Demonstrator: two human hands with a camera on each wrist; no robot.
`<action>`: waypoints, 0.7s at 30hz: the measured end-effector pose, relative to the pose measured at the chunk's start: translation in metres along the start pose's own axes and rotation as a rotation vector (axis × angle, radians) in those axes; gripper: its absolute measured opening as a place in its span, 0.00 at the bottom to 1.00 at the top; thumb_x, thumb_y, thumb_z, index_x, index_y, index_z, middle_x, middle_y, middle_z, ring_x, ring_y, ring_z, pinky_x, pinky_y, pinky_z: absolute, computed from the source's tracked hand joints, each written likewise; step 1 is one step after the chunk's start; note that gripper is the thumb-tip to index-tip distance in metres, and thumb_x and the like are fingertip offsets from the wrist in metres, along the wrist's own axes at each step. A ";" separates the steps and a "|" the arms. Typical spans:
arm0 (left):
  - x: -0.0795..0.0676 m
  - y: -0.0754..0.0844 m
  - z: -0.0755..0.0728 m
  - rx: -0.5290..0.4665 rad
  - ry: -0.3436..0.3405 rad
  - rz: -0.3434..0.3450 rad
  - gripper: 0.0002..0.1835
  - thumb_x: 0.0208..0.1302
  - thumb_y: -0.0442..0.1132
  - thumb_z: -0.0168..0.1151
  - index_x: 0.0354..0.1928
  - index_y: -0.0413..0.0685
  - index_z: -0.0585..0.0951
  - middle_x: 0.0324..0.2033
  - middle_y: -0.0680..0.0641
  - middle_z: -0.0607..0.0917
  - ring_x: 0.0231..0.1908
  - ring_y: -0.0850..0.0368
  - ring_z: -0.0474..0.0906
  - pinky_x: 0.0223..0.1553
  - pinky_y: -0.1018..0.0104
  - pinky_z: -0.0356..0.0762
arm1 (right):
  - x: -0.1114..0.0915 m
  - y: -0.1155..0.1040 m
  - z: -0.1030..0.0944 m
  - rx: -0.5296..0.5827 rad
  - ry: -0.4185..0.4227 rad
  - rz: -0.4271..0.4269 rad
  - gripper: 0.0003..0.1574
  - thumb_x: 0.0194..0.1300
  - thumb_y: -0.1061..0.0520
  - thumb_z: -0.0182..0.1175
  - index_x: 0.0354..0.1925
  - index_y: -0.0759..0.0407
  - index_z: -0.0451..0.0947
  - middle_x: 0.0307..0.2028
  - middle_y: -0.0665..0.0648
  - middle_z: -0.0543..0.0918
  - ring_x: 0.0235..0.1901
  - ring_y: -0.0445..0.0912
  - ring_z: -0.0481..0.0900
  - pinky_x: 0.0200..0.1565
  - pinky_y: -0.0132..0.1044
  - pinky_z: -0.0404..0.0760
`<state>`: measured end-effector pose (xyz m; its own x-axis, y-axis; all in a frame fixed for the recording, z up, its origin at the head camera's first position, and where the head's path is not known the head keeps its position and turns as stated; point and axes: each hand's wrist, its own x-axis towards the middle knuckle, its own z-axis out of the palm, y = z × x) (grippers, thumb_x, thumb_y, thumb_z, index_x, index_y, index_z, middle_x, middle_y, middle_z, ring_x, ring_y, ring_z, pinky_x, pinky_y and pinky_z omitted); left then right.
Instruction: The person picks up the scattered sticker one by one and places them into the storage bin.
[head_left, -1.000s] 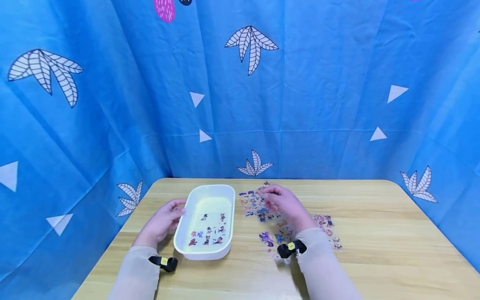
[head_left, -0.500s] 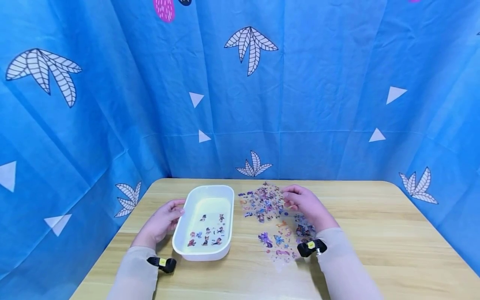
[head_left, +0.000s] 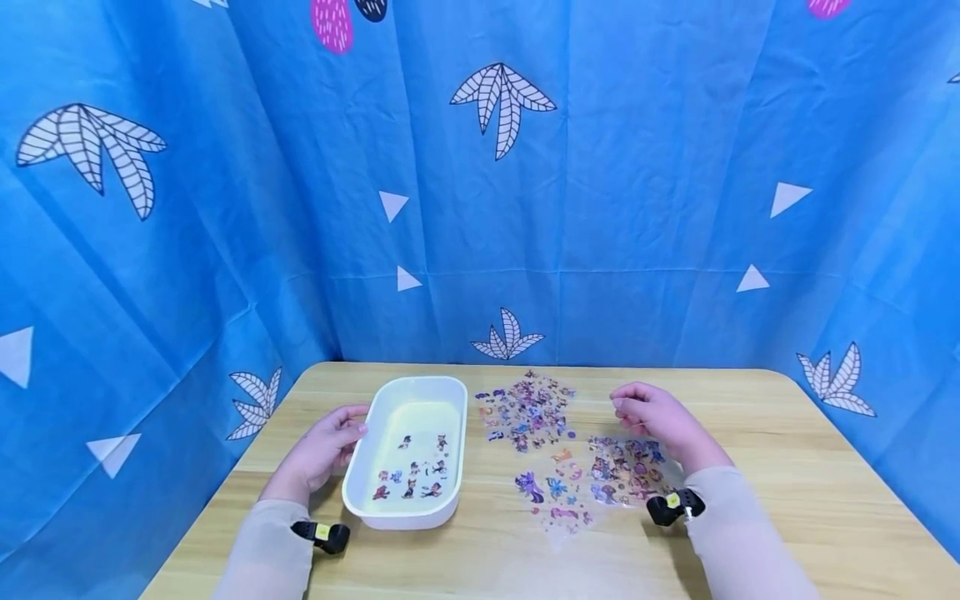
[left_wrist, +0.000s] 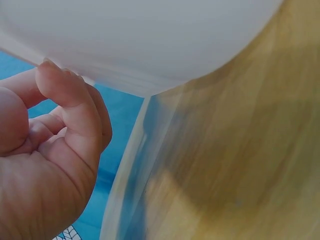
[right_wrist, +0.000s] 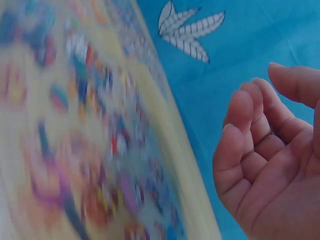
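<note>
A white rectangular tub [head_left: 405,523] stands left of the middle of the table, with a clear sheet of small cartoon stickers [head_left: 412,479] lying in its near part. My left hand [head_left: 322,450] holds the tub's left side, thumb at the rim. In the left wrist view the curled fingers [left_wrist: 70,95] meet the tub's outer wall. My right hand [head_left: 660,421] hovers to the right of the sticker sheets with loosely bent fingers and nothing in them. Nearest to it is a clear sticker sheet [head_left: 626,471]; the right wrist view shows the bare palm [right_wrist: 285,185].
A pile of overlapping sticker sheets [head_left: 528,408] lies to the right of the tub, and another sheet with larger figures [head_left: 555,487] lies nearer. Blue patterned curtains [head_left: 637,183] hang behind and beside the wooden table [head_left: 810,483].
My right hand has moved right, away from the sticker pile and past the right-hand sheet, which shows more fully now. My left hand has stayed at the tub.
</note>
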<state>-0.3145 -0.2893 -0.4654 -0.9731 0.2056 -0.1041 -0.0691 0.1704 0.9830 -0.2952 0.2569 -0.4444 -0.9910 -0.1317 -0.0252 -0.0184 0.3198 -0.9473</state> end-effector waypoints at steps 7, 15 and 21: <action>-0.003 -0.001 0.001 -0.005 -0.003 0.000 0.26 0.77 0.35 0.54 0.72 0.36 0.64 0.48 0.36 0.79 0.38 0.53 0.79 0.35 0.67 0.82 | -0.007 0.017 -0.021 -0.035 -0.031 0.030 0.27 0.75 0.55 0.56 0.63 0.73 0.67 0.34 0.57 0.76 0.34 0.49 0.75 0.40 0.43 0.80; 0.001 -0.002 0.000 -0.006 -0.006 0.006 0.26 0.76 0.34 0.54 0.71 0.35 0.64 0.45 0.40 0.79 0.37 0.55 0.79 0.34 0.68 0.81 | -0.013 0.028 -0.041 -0.134 -0.069 0.049 0.28 0.72 0.57 0.58 0.63 0.72 0.68 0.34 0.61 0.78 0.35 0.53 0.76 0.39 0.44 0.80; 0.000 0.000 -0.002 -0.005 -0.006 0.005 0.26 0.77 0.36 0.54 0.72 0.35 0.63 0.47 0.38 0.79 0.38 0.54 0.80 0.36 0.66 0.82 | -0.015 0.036 -0.053 -0.201 -0.095 0.082 0.27 0.72 0.55 0.61 0.61 0.70 0.70 0.32 0.59 0.78 0.30 0.49 0.76 0.34 0.38 0.79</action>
<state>-0.3148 -0.2910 -0.4653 -0.9721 0.2122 -0.0996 -0.0651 0.1641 0.9843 -0.2881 0.3201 -0.4612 -0.9734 -0.1823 -0.1387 0.0264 0.5121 -0.8585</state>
